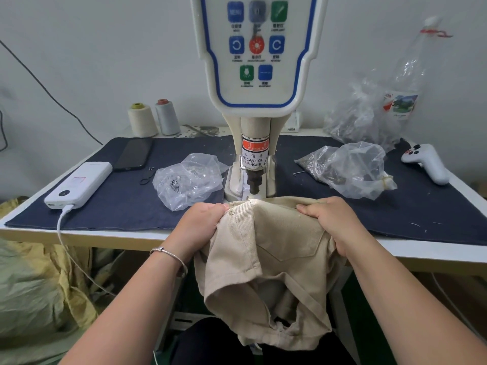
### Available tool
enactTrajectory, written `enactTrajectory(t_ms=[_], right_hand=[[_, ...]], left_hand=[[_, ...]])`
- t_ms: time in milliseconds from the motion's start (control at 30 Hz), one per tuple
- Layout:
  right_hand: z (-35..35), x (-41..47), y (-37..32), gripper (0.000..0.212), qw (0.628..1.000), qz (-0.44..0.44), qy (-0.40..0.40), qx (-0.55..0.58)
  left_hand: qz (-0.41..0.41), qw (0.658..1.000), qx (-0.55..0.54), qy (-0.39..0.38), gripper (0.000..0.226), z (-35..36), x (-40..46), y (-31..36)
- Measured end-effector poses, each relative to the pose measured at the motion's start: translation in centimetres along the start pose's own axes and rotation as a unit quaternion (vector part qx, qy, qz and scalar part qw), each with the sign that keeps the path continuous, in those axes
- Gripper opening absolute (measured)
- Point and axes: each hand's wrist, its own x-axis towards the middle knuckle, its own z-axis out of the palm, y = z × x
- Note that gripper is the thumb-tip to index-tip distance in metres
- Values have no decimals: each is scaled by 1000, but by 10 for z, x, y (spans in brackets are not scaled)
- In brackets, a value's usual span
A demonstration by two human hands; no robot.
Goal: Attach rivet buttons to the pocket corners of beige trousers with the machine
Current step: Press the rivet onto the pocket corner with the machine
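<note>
I hold the beige trousers [266, 259] bunched at the table's [421, 250] near edge, just at six o'clock from the riveting machine's punch [253, 186]. One rivet button [231, 212] already sits in the cloth at the trousers' eleven o'clock corner, right beside my left hand [204, 219], whose fingers curl round and grip the fabric. My right hand [330, 219] grips the opposite top edge at one o'clock. Between them lies a pointed pocket flap [290, 246]; I see no rivet near my right hand, so I judge that corner is still to do. Plastic bags [188, 177] of small metal parts lie at the machine's nine and three o'clock.
</note>
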Motion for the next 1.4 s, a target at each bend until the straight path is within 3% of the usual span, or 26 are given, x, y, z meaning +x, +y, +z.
enactTrajectory(t_ms=[133, 567, 900, 1200, 1400], right_hand=[[0, -1, 0, 13, 1000, 4, 7, 1], [1, -6, -4, 21, 1000, 14, 11, 22], [8, -30, -39, 6, 982, -51, -12, 183], [-2, -71, -14, 28, 968, 80, -110, 211], [-11, -101, -15, 38, 942, 51, -194, 270]], left_hand=[[-7, 1000, -16, 6, 33, 0, -1, 1], [5, 1000, -10, 14, 38, 0, -2, 1], [72, 984, -127, 104, 50, -1, -31, 7], [109, 982, -144, 55, 52, -13, -69, 7], [152, 971, -183, 22, 64, -27, -105, 8]])
